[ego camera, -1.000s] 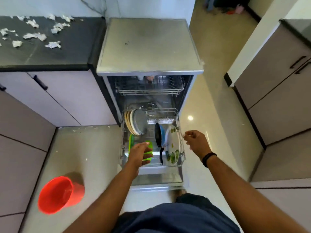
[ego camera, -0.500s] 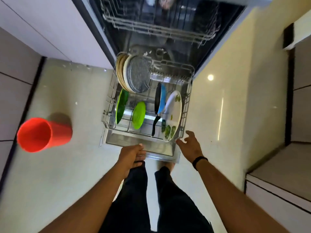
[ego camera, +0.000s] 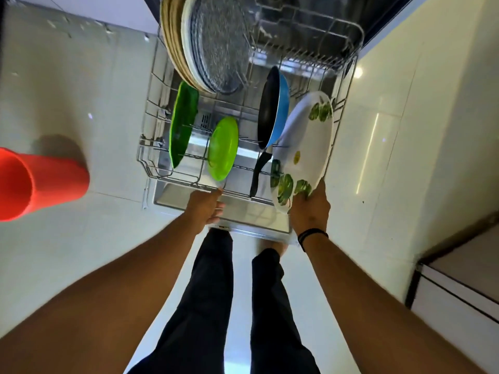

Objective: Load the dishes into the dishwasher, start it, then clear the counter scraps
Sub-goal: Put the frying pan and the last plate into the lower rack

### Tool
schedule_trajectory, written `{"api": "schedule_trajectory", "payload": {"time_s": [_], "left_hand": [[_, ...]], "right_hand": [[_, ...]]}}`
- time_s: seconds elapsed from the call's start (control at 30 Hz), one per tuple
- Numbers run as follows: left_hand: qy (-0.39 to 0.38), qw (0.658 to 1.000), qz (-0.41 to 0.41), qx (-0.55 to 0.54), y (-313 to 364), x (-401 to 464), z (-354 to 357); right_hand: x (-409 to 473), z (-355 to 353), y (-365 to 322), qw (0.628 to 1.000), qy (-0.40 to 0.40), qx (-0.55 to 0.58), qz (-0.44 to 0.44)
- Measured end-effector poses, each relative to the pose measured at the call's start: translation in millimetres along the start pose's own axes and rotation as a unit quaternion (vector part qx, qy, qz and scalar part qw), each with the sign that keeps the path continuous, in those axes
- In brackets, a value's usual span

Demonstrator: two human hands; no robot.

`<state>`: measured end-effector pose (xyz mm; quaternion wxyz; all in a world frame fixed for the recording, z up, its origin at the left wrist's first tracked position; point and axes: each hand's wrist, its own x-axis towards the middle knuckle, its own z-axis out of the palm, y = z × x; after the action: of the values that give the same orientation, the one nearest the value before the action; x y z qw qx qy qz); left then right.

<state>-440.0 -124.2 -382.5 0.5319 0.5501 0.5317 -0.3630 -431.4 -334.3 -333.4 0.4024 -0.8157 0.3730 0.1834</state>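
The dishwasher's lower wire rack (ego camera: 151,157) is pulled out over the open door (ego camera: 243,211). It holds a stack of plates (ego camera: 213,47) at the back, a dark green plate (ego camera: 183,125), a small lime plate (ego camera: 223,148), a blue frying pan (ego camera: 272,109) and a white plate with green leaves (ego camera: 305,147). My left hand (ego camera: 206,207) grips the rack's front rail below the lime plate. My right hand (ego camera: 310,209) holds the bottom edge of the leaf plate at the rack's right front corner.
A red bucket (ego camera: 40,182) lies on its side on the pale floor to the left. Cabinet fronts stand at the far left and lower right. My legs and feet are just behind the dishwasher door.
The camera has tipped down and closer to the rack. My left hand moved from the door edge up to the rack's front rail. My right hand closed in on the leaf plate's lower edge.
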Motion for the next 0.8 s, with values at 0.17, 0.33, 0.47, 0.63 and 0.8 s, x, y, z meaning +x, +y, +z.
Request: {"api": "schedule_trajectory", "payload": {"time_s": [0.17, 0.33, 0.47, 0.63, 0.8], "left_hand": [[-0.015, 0.998, -0.049, -0.047, 12, 15, 11], [-0.011, 0.993, -0.046, -0.105, 14, 19, 12], [-0.02, 0.993, -0.031, -0.116, 23, 22, 13], [-0.032, 0.99, 0.003, -0.135, 43, 27, 20], [-0.05, 0.99, 0.023, -0.129, 70, 33, 26]], "right_hand": [[6, 1, 0, 1.0, 0.003, 0.01, 0.018], [9, 2, -1, 1.0, 0.003, 0.008, 0.008], [19, -1, -7, 1.0, -0.002, 0.007, 0.003], [39, -3, -23, 1.0, 0.003, -0.001, -0.012], [60, -5, -42, 0.999, 0.007, 0.0, -0.032]]}}
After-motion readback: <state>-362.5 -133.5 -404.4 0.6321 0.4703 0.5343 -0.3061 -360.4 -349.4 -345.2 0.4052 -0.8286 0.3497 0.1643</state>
